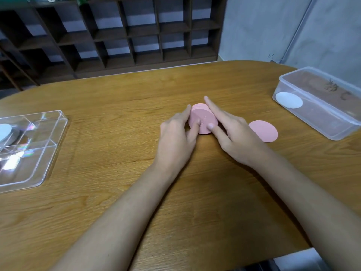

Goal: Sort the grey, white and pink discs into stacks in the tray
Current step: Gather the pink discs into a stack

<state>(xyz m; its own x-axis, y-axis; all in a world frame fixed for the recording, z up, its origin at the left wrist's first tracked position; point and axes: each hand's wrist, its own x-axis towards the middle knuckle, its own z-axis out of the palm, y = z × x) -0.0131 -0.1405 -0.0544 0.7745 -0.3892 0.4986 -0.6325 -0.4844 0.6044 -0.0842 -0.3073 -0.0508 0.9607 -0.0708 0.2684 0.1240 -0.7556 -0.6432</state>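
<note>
The table (pixel 136 192) is a rounded slab of golden-brown wood with a fine, streaky grain and a soft sheen. Near its middle, both hands close on a stack of pink discs (pixel 203 120). The discs are thin, matte and perfectly round, like card or felt. They are packed into a short cylinder tipped up on its edge, with the flat face turned towards the person. The layered rims show as faint ridges along the top.

The left hand (pixel 176 133) cups the stack's left side, its fingers laid along the rim and its thumb pressing the face. The right hand (pixel 232 132) holds the other side, forefinger stretched nearly straight along the rim and thumb tip on the face, so the stack is pinched between the two.

One loose pink disc (pixel 264 132) lies flat on the wood just beyond the right hand.

At the far left sits the tray (pixel 48 153), clear hard plastic with square corners and dividers that throw rainbow glints. In its left compartment a white disc (pixel 4 130) tops a grey stack (pixel 15 136), both cut off by the edge of view.

At the far right stands a cloudy, soft-cornered plastic tub (pixel 322 118) with a single white disc (pixel 289 100) lying inside its near end.
</note>
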